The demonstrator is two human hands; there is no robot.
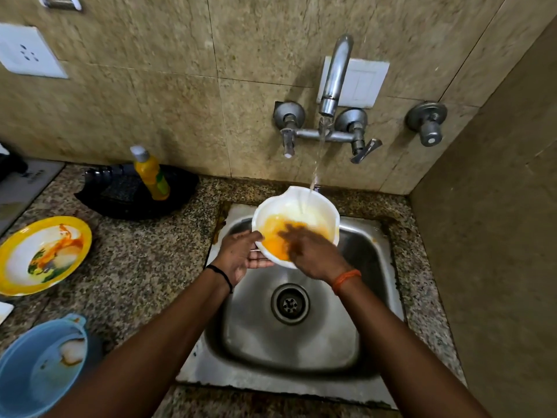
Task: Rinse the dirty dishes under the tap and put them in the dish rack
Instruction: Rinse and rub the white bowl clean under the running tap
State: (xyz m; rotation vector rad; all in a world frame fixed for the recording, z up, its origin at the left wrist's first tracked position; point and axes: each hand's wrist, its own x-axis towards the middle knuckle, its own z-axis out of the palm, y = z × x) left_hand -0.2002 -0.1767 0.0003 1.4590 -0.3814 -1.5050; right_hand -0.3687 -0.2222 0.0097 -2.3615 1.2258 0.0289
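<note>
- Dishes wait dirty on the worktop (144,276): yellow plate (18,267), blue bowl (21,384).
- White bowl (297,206) sits over the sink (370,267), beneath the tap (336,70).
- Left hand (238,254) grips its rim; keep it tilted.
- Right hand (313,251), fingers blurred, rubs inside; I'd work the orange residue toward the stream.

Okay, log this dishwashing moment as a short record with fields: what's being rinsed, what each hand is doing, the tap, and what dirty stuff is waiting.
being rinsed: white bowl with orange residue, held over the sink
left hand: grips the bowl's near rim from below
right hand: fingers inside the bowl, blurred
tap: running, stream falls into the bowl
waiting: yellow-rimmed plate and blue bowl, both stained, on the counter left of the sink
also there: yellow bottle near the wall
</note>
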